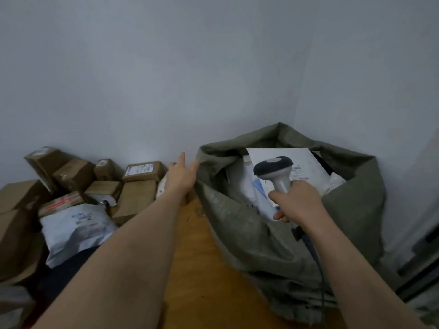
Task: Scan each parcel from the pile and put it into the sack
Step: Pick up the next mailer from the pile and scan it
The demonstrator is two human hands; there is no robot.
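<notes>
A grey-green sack point(247, 236) stands open against the wall on the right, with several white parcels inside; a flat white envelope point(306, 167) lies on top. My right hand point(297, 200) grips the handle of a barcode scanner point(273, 168) over the sack's mouth, its cable trailing down. My left hand point(181, 175) is stretched out, fingers straight, holding nothing, next to the sack's left rim. The pile of parcels lies at the left: brown cardboard boxes point(140, 172) and a white poly mailer point(76, 226).
A wooden floor strip point(194, 269) runs between the pile and the sack. Plain walls point(213, 67) meet in a corner behind the sack. A dark frame edge point(422, 257) shows at the far right.
</notes>
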